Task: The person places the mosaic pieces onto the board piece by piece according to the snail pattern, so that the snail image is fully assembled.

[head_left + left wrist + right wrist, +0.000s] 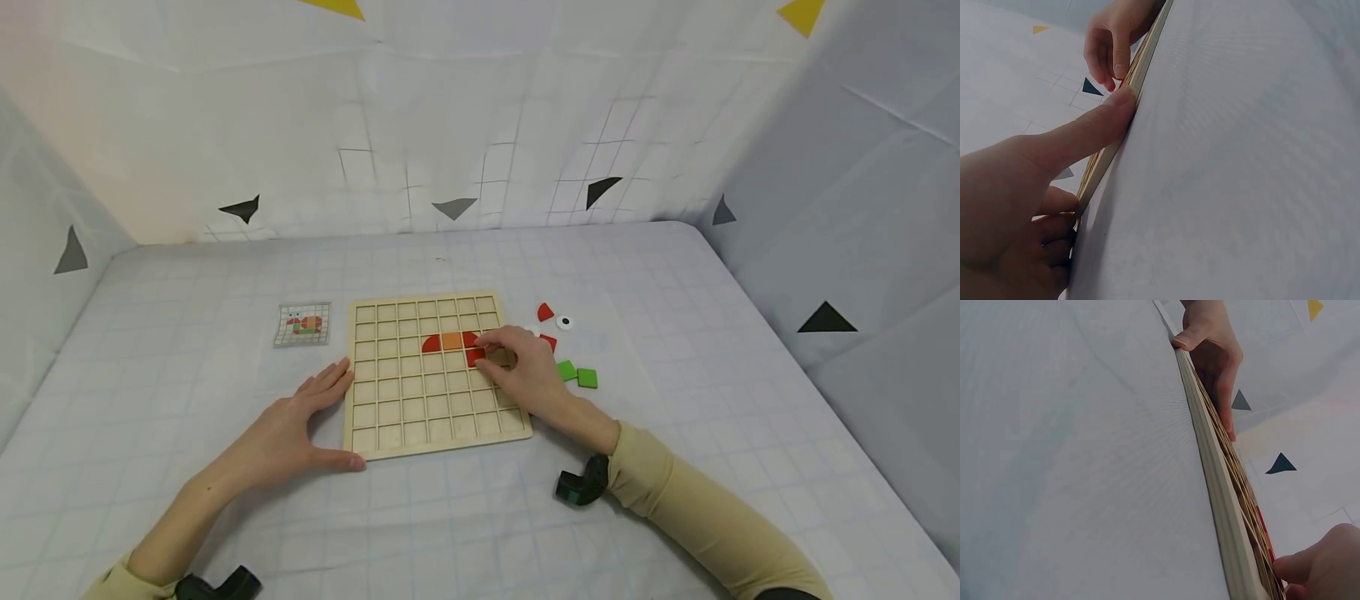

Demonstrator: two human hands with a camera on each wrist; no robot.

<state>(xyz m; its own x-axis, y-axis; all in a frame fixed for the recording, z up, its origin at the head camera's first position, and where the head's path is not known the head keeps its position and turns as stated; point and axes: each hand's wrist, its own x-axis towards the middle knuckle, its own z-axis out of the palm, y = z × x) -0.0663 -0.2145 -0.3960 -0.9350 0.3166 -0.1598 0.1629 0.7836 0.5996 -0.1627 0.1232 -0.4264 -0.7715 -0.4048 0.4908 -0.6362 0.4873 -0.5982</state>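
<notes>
A wooden grid board [412,408] lies flat on the table. My left hand [281,437] rests at its left side, fingers straight along the left edge and thumb at the near left corner. Over the board's right part, my right hand [532,372] holds a red square tile [475,357] between thumb and forefinger, at a grid cell. Above that tile, an orange square tile [452,341] sits in the grid, with a red rounded piece [431,343] to its left and another red piece [469,338] to its right, partly behind the forefinger.
Right of the board lie a red wedge piece [545,312], a round eye piece [565,322], a red piece [550,342] partly covered by my hand, and two green squares [587,378]. A small picture card [302,324] with a coloured grid pattern lies left of the board.
</notes>
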